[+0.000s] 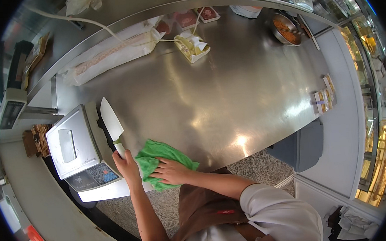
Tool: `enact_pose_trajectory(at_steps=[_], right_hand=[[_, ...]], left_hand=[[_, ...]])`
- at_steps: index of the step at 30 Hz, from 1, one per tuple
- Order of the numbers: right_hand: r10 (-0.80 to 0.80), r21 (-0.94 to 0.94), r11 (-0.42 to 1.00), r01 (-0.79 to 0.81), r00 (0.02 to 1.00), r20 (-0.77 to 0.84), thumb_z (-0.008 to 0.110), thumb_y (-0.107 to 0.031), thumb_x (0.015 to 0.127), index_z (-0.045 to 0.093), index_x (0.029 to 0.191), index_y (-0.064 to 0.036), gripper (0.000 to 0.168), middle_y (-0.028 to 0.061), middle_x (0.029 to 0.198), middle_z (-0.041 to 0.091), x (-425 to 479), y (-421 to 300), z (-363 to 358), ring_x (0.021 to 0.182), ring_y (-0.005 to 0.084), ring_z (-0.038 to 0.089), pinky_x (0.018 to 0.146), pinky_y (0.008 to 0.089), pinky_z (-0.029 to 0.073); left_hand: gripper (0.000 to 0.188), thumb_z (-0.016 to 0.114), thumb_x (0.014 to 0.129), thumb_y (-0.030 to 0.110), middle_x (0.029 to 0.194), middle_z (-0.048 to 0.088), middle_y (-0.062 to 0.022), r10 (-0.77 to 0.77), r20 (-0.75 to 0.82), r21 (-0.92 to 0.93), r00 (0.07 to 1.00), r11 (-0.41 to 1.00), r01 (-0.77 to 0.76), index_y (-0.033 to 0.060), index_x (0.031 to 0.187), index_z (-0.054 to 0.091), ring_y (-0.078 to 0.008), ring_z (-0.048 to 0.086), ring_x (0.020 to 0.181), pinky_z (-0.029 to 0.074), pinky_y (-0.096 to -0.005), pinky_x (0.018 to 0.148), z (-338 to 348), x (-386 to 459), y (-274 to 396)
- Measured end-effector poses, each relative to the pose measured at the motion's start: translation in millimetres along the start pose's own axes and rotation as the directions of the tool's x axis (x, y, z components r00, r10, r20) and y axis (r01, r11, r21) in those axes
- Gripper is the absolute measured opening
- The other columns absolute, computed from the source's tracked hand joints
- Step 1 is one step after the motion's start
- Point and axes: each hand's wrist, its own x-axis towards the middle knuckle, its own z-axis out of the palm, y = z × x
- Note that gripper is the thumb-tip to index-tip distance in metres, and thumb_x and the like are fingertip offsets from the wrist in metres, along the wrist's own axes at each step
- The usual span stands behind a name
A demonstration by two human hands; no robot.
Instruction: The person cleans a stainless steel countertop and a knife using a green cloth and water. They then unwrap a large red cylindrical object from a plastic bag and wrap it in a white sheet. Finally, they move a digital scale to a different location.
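Note:
My left hand point(127, 166) grips the white handle of a chef's knife point(112, 121), its broad blade pointing away from me beside a digital scale. A bit of green shows where blade meets handle. Under my right hand point(170, 171), whose fingers are spread and palm faces down, lies a crumpled green cloth point(163, 150) at the near edge of the stainless steel table point(218, 101). The right hand presses on the cloth; whether its fingers also pinch it I cannot tell.
The scale point(69, 144) stands at the left. Toward the back lie a long plastic-wrapped item point(116, 51) and an opened carton point(192, 47). A metal bowl of orange food point(286, 30) with chopsticks sits back right, small packages point(324, 98) at the right edge. A shelf point(170, 5) overhangs the rear.

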Motion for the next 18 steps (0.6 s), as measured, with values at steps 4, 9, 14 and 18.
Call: enact_pose_trajectory(at_steps=[4, 9, 14, 18], right_hand=[[0.282, -0.167, 0.948, -0.272, 0.959, 0.038, 0.051, -0.044, 0.090, 0.048, 0.135, -0.015, 0.053, 0.0079, 0.137, 0.048, -100.7, 43.7, -86.7, 0.128, 0.0217, 0.043, 0.114, 0.0471, 0.021], [0.589, -0.380, 0.668, -0.639, 0.767, -0.255, 0.049, -0.045, 0.090, 0.045, 0.136, -0.010, 0.058, 0.0140, 0.134, 0.047, -161.7, 173.5, -182.5, 0.130, 0.0330, 0.037, 0.113, 0.0504, 0.020], [0.486, -0.419, 0.592, -0.689, 0.719, -0.497, 0.045, -0.048, 0.093, 0.045, 0.136, -0.010, 0.058, 0.0126, 0.136, 0.047, -137.0, 329.5, -267.7, 0.129, 0.0306, 0.038, 0.113, 0.0466, 0.022], [0.458, -0.441, 0.567, -0.696, 0.711, -0.533, 0.042, -0.049, 0.094, 0.043, 0.139, -0.014, 0.058, 0.0096, 0.140, 0.045, -143.1, 437.4, -331.0, 0.132, 0.0277, 0.037, 0.114, 0.0451, 0.020]], left_hand=[[0.036, 0.056, 0.088, 0.021, 0.092, 0.057, -0.0155, 0.094, -0.082, 0.141, 0.992, 0.987, -0.082, -0.0044, 0.112, 0.050, -0.0254, 0.054, 0.077, 0.045, -0.0367, 0.074, 18.1, 21.4, -40.5], [0.039, 0.058, 0.086, 0.024, 0.092, 0.060, -0.0198, 0.201, -0.089, 0.391, 0.976, 0.908, -0.152, -0.0034, 0.112, 0.051, -0.0330, 0.058, 0.079, 0.046, -0.0407, 0.074, 44.1, 32.5, -45.1], [0.039, 0.066, 0.083, 0.023, 0.097, 0.061, -0.0183, 0.204, -0.157, 0.514, 0.966, 0.852, -0.096, -0.0005, 0.111, 0.055, -0.0326, 0.060, 0.085, 0.048, -0.0412, 0.076, 56.0, 36.3, -50.7], [0.043, 0.065, 0.079, 0.017, 0.109, 0.058, -0.0181, 0.314, -0.224, 0.745, 0.923, 0.666, -0.046, 0.0039, 0.117, 0.054, -0.0386, 0.053, 0.100, 0.043, -0.0489, 0.086, 68.4, 28.0, -46.5]])
